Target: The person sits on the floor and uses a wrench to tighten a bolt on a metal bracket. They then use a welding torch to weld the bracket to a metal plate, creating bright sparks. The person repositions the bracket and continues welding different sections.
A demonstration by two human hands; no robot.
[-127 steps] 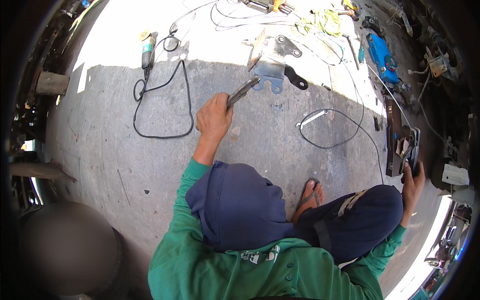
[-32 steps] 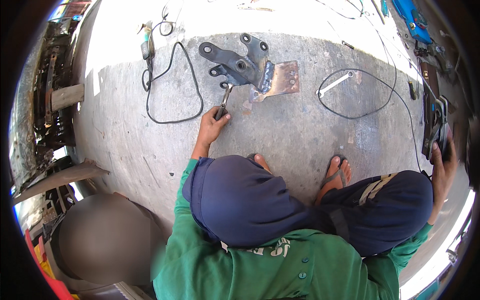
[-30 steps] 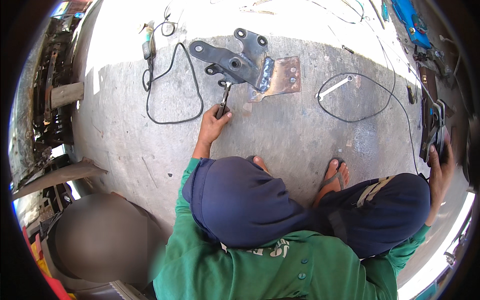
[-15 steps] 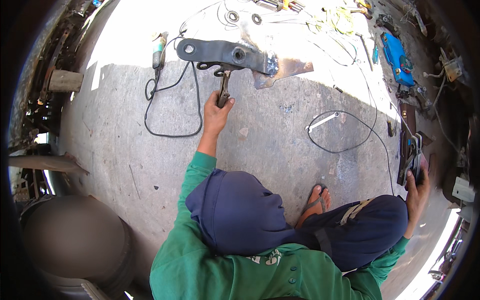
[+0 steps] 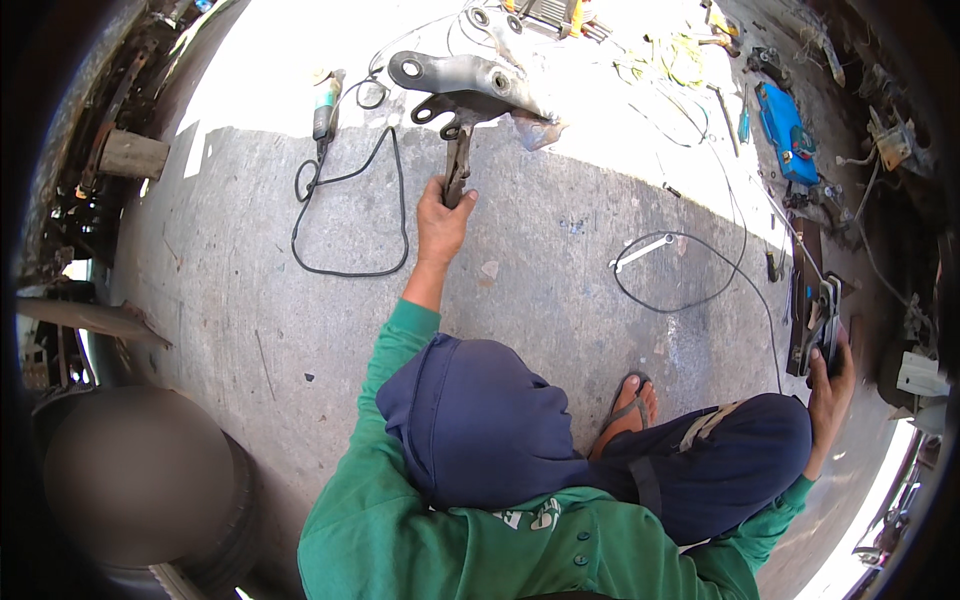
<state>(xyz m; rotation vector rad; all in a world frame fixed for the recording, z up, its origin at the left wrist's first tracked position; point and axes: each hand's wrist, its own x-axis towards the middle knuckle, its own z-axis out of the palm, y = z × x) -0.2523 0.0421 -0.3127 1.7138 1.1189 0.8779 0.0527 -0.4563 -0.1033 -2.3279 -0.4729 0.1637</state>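
Observation:
My left hand point(image 5: 442, 225) is closed round a pair of locking pliers point(image 5: 457, 165). Their jaws grip a lug of a dark steel bracket point(image 5: 455, 75), which has round holes and bushings along it. A rusty, heat-stained plate point(image 5: 538, 130) is joined to the bracket's right end, tilted and partly in glare. At the far right, my right hand point(image 5: 832, 390) is wrapped around a dark welding electrode holder point(image 5: 826, 325). A thin rod reaches up and left from its jaws.
An angle grinder point(image 5: 326, 108) lies left of the bracket, its black cord looped on the concrete. A wrench point(image 5: 643, 252) rests inside a cable loop. Farther right are a blue case point(image 5: 787, 130) and a screwdriver point(image 5: 744, 120). A large round drum point(image 5: 140, 480) stands at lower left.
The bracket has turned and tilted in my left hand's pliers, shifting up and right, so its rusty plate looks shorter. My right hand keeps its grip on the electrode holder, almost in place.

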